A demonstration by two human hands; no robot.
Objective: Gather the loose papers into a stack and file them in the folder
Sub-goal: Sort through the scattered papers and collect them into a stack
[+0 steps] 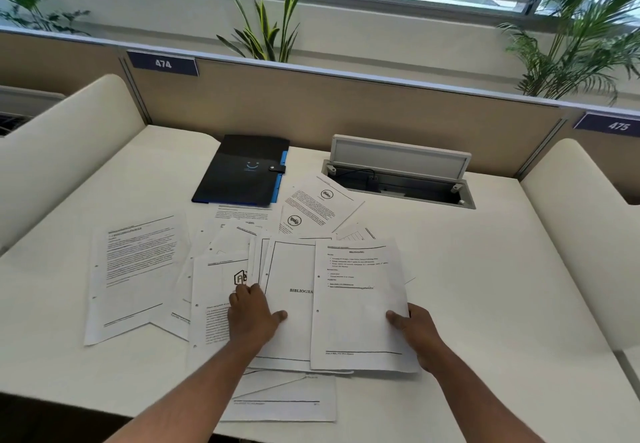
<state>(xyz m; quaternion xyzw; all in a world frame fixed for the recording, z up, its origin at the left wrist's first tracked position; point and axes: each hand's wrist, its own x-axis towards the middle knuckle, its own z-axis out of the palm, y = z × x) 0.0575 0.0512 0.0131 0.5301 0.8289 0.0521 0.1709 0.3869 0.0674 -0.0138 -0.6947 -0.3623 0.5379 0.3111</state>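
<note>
Near the desk's front edge, loose papers lie scattered and overlapping, well short of the closed black folder at the back. Left hand presses flat, fingers spread, on the bibliography sheet. Right hand pinches the top sheet's right edge, thumb on top.

My left hand and right hand are bare, no rings, watch or gloves; both forearms bare too, entering from six o'clock, no sleeves showing
</note>
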